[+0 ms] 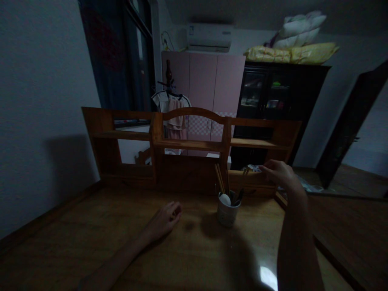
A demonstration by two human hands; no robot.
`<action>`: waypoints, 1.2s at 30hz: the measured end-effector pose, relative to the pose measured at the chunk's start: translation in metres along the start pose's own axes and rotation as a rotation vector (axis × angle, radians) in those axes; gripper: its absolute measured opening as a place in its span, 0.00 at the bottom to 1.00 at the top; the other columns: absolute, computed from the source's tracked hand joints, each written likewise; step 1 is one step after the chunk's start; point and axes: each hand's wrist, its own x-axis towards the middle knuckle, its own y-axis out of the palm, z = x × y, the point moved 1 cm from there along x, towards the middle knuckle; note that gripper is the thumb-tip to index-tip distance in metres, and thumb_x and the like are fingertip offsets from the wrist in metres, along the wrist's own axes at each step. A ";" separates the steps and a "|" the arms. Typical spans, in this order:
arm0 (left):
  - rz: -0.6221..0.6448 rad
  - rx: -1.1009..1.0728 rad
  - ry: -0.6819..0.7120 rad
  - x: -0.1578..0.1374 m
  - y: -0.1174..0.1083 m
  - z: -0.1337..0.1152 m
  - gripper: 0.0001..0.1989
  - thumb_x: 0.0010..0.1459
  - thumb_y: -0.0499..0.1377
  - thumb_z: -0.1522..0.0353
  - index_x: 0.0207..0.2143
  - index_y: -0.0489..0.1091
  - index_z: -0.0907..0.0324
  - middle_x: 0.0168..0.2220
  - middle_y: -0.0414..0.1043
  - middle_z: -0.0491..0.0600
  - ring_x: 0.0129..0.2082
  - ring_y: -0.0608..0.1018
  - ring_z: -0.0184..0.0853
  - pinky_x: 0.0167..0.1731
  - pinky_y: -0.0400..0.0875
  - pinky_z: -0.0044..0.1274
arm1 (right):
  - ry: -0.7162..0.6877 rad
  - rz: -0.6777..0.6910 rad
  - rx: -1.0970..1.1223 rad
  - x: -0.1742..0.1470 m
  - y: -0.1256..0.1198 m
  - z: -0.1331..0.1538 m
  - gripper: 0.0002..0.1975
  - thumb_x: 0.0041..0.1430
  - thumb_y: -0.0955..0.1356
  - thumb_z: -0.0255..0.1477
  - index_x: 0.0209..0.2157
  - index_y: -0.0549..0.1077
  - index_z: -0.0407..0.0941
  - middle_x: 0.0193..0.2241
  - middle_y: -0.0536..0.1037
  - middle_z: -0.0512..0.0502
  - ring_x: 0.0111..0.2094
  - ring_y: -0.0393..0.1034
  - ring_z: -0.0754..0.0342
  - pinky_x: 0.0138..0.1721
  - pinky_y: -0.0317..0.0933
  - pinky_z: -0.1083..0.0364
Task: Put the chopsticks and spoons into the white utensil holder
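Observation:
A light-coloured cup (pixel 227 214) stands on the wooden desk, holding a pair of wooden chopsticks (pixel 219 179), a white rounded utensil head (pixel 225 199) and several darker handles. To the right of it and above, my right hand (pixel 280 173) is raised, thumb and fingers pinched together. At the fingertips shows a small pale, shiny thing (pixel 254 168); dim light hides its kind. My left hand (pixel 168 218) rests on the desktop left of the cup, its fingers curled, and nothing shows in it.
A wooden shelf rack (pixel 190 144) runs along the desk's back edge. Beyond it stand a pink wardrobe (pixel 201 81), a dark glass-door cabinet (pixel 285 81) and hanging clothes (pixel 176 109). A wall (pixel 42 101) borders the left side. The desktop (pixel 182 258) has a bright reflection near the front.

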 end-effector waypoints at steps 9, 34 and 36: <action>0.004 0.006 -0.001 0.000 0.000 0.000 0.04 0.61 0.51 0.68 0.36 0.65 0.56 0.36 0.68 0.48 0.34 0.72 0.34 0.35 0.67 0.24 | -0.016 -0.001 -0.028 0.001 0.001 0.000 0.14 0.55 0.66 0.40 0.28 0.75 0.44 0.19 0.77 0.47 0.24 0.71 0.52 0.24 0.56 0.57; 0.012 0.010 0.001 0.000 -0.003 -0.005 0.05 0.62 0.50 0.68 0.36 0.66 0.57 0.36 0.69 0.48 0.35 0.73 0.34 0.36 0.67 0.24 | -0.031 0.005 -0.027 0.003 0.001 -0.001 0.15 0.54 0.66 0.40 0.29 0.76 0.43 0.20 0.77 0.46 0.24 0.71 0.52 0.24 0.56 0.57; 0.009 0.006 0.000 -0.001 -0.003 -0.005 0.05 0.62 0.50 0.68 0.36 0.66 0.57 0.36 0.69 0.48 0.35 0.73 0.34 0.36 0.67 0.24 | -0.024 0.008 -0.025 0.002 0.001 -0.001 0.15 0.54 0.66 0.40 0.29 0.76 0.43 0.20 0.77 0.46 0.24 0.72 0.51 0.24 0.56 0.57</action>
